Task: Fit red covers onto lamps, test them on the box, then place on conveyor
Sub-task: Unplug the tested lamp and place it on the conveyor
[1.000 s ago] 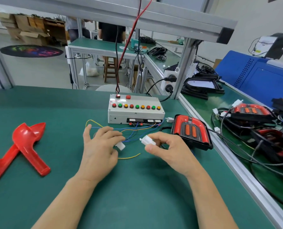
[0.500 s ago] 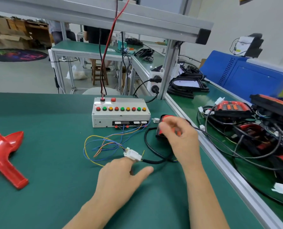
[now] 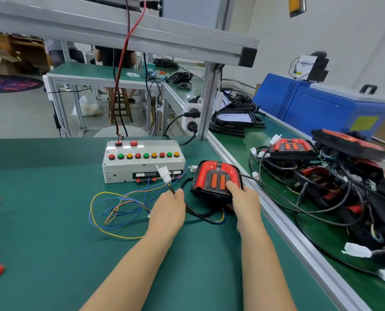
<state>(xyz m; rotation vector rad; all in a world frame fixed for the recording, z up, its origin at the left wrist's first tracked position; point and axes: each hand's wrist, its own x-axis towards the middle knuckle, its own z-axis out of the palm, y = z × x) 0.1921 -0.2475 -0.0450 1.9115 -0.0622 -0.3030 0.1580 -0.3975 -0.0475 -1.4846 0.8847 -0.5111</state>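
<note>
The lamp (image 3: 216, 179), red cover already on, sits on the green bench (image 3: 52, 221) just to the right of the test box (image 3: 142, 161), close to the bench's right edge, and I read that spot as chosen so its short lead reaches the box while the conveyor (image 3: 265, 158) stays within easy reach. My right hand (image 3: 243, 200) grips the lamp's near edge, thumb on top by the orange strips and the other fingers tucked beneath, which steadies it and angles its face towards me so I can judge whether it lights. My left hand (image 3: 168, 212) pinches the black cable (image 3: 200, 215) just behind the white plug (image 3: 164, 173), holding the plug up in front of the box's row of sockets; gripping that far back keeps my fingers out of the way. The box's own coloured wires (image 3: 119, 209) lie looped loose on the bench. I judge the test step is in hand, with the plug not yet seated. Other lamps (image 3: 292, 149) lie tangled on the conveyor.
</note>
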